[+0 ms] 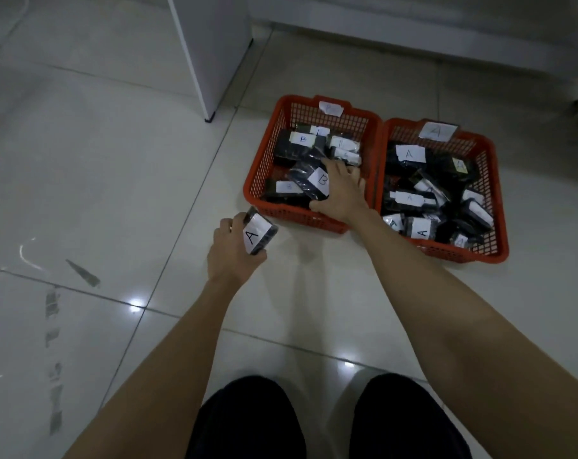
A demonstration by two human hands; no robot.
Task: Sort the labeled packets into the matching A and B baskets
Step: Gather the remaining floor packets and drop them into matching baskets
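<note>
Two red mesh baskets stand side by side on the tiled floor. The left one, basket B (267,150), carries a faint paper tag on its back wall and holds several black packets with white B labels. The right one, basket A (498,207), has an A tag and several A-labelled packets. My left hand (231,253) grips a black packet labelled A (259,235) just outside basket B's front left corner. My right hand (342,193) is spread over basket B's front right part, touching the edge of a B packet (309,182) that lies on the pile, thumb by its near end.
A white cabinet panel (214,54) stands on the floor behind and left of the baskets. A pale ledge or wall base (446,34) runs along the back. My dark-clothed knees (327,422) are at the bottom edge. Grey smudges (54,326) mark the tiles at left.
</note>
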